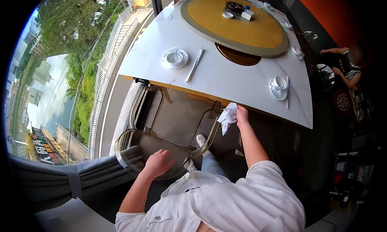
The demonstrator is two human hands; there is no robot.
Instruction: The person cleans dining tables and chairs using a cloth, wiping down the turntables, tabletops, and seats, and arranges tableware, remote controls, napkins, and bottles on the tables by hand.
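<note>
My right hand [242, 114] is closed on a crumpled white cloth [228, 118], which hangs beside the near edge of the white marble table [153, 50]. Lower down, my left hand [159, 163] hovers over a chair with a curved metal frame [133, 153]; its fingers are apart and nothing is in them. Whether it touches the chair, I cannot tell. On the table, nearest the hands, lie a wrapped bowl and plate [175, 58], wrapped chopsticks [195, 65] and another bowl set [278, 88].
A round yellow turntable [258, 24] on the table carries a dark holder, a white box [247, 15] and a small dish. Further place settings line the far side. A person [347, 68] is at the right. A window and grey curtain [44, 179] are at the left.
</note>
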